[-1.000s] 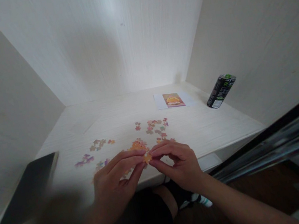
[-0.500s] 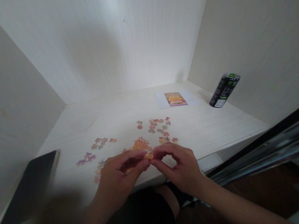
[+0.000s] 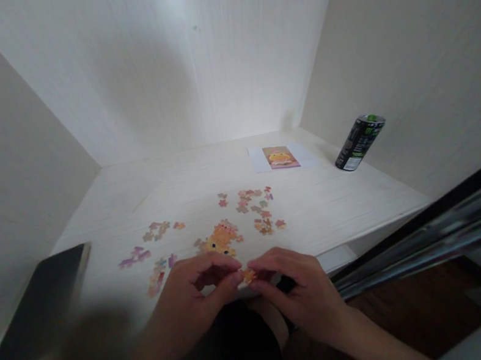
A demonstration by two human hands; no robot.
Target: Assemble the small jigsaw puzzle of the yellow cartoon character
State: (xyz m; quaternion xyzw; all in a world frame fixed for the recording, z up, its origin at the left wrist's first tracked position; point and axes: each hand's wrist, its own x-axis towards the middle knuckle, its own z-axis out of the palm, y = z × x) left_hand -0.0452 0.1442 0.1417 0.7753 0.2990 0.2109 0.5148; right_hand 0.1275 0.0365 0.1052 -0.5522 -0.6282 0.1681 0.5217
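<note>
At the table's front edge, my left hand [image 3: 193,294] and my right hand [image 3: 303,284] face each other, fingertips nearly meeting. Both are closed in a pinch on a small orange jigsaw piece [image 3: 248,275]; the exact grip of the left fingertips is hard to make out. Just beyond the hands lies a partly joined jigsaw section [image 3: 220,238], yellow and pink with dark eye spots. Its near part is hidden by my left hand. Loose jigsaw pieces [image 3: 156,231] lie to the left, and more pieces [image 3: 253,199] are spread to the right.
A card with a yellow figure picture [image 3: 282,157] lies at the back right of the white table [image 3: 193,176]. Farther right stands a black drink can [image 3: 359,143]. A dark flat panel [image 3: 35,312] rests at the left edge. Walls enclose the back and sides.
Both hands have come down towards me with the orange piece, away from the joined section. More of that section, including its eye spots, now shows.
</note>
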